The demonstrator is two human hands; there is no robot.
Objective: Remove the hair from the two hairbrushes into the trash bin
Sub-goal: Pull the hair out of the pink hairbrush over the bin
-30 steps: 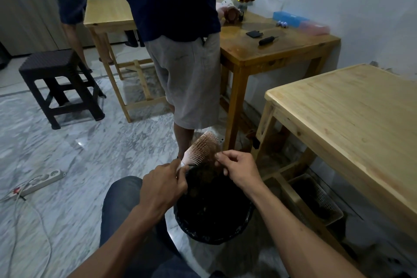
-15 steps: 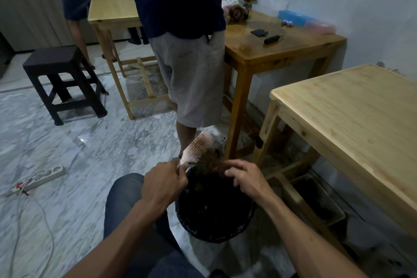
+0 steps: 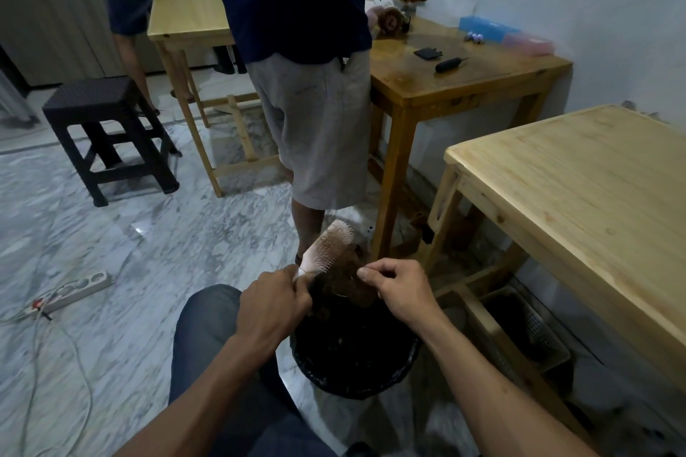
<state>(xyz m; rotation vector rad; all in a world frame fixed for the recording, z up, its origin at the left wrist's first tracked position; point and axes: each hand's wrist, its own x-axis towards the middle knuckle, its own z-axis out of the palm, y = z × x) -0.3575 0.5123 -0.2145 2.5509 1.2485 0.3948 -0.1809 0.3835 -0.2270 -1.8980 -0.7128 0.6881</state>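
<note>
A marble floor (image 3: 122, 263) is seen under wooden tables, with a pale table (image 3: 579, 174) at the right and a standing person (image 3: 297, 48) just beyond the work. Directly below the hands a black-lined trash bin (image 3: 356, 378) is set on the floor, beside the seated person's knee. Over its far rim a pink hairbrush (image 3: 328, 245) is held, its long axis running from the handle at lower left up and away to the head at upper right, bristles turned to the right. The handle is clenched in the left hand (image 3: 273, 304). A dark clump of hair (image 3: 343, 280) hangs off the bristles between the hands, above the bin. The right hand (image 3: 399, 289) is the nearer to it, its fingertips pinched together on strands. The second brush is not seen.
</note>
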